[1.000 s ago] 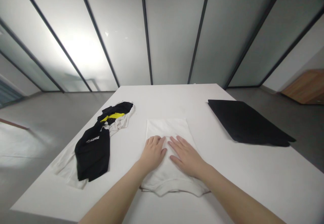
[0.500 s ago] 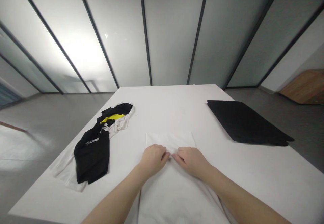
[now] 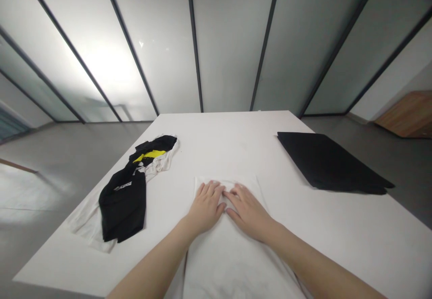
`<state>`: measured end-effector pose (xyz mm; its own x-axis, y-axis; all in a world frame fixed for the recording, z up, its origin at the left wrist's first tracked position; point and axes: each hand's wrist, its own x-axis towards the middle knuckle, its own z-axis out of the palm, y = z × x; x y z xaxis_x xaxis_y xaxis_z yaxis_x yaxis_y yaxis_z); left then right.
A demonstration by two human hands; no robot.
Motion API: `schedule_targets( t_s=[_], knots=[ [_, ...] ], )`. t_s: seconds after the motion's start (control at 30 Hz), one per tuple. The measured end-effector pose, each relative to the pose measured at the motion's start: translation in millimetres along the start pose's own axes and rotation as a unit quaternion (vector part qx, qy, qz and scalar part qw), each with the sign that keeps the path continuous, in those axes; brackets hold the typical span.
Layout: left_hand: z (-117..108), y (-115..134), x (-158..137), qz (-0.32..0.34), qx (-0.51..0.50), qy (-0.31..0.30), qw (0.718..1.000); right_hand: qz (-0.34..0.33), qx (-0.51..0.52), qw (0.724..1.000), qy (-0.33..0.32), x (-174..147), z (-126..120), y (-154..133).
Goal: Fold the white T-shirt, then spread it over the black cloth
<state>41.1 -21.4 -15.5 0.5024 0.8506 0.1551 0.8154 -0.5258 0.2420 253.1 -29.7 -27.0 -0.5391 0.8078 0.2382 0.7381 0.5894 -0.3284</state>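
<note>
A white garment [image 3: 236, 267], partly folded, lies flat in front of me, running off the lower edge of the view. My left hand [image 3: 207, 205] rests palm down near its far end, fingers stretched forward over the cloth. Beside it my right hand [image 3: 247, 211] also lies flat on the fabric, fingers spread and pointing inward. The two hands almost meet at the thumbs and forefingers. Neither grips the cloth. Part of the garment is hidden beneath my hands and forearms.
On the left of the white table [image 3: 222, 141] lie rumpled clothes: a black garment with a white print [image 3: 124, 204], a piece with a yellow patch [image 3: 151, 155] and white fabric [image 3: 89, 224]. Flat, folded black cloth [image 3: 330, 161] sits at the right edge. Frosted glass panels [image 3: 226, 42] stand behind.
Both hands have gone from curled, pinching fingers to stretched, flat ones, and reach slightly farther forward on the white garment. The clothes at either side have stayed in place.
</note>
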Motion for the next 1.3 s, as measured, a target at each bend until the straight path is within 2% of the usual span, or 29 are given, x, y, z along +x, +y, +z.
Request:
schedule_targets(
  t_s=[0.17, 0.33, 0.5, 0.7, 0.87, 1.03, 1.17, 1.3],
  knots=[
    [7.7, -5.4, 0.0, -0.01, 0.026, -0.035, 0.999, 0.057, -0.057, 0.996, -0.025, 1.9, 13.0, 13.0],
    [9.1, -5.2, 2.0, -0.026, 0.03, -0.037, 0.999, 0.1, -0.071, 0.99, -0.069, 12.5, 14.7, 20.8],
    [7.7, -4.7, 4.9, -0.039, 0.029, -0.039, 0.998, 0.128, -0.079, 0.985, -0.079, 31.0, 7.0, 39.1],
    [4.7, -4.1, 5.4, -0.044, 0.031, -0.056, 0.997, 0.215, -0.121, 0.966, -0.082, 53.0, -7.5, 75.8],
    [7.2, -6.2, 3.7, -0.086, 0.038, -0.039, 0.995, 0.214, -0.1, 0.97, -0.053, 52.5, -1.7, 89.7],
    [5.7, -4.0, 4.8, -0.15, 0.048, -0.045, 0.986, 0.195, -0.065, 0.979, 0.013, 51.5, 1.3, 101.0],
    [1.7, -5.8, 8.4, -0.172, 0.054, -0.056, 0.982, 0.165, -0.03, 0.985, 0.049, 53.5, -5.1, 115.2],
    [-2.9, -15.4, 17.2, -0.194, 0.072, -0.069, 0.976, 0.164, 0.001, 0.982, 0.093, 54.9, -18.3, 123.6]
  ],
)
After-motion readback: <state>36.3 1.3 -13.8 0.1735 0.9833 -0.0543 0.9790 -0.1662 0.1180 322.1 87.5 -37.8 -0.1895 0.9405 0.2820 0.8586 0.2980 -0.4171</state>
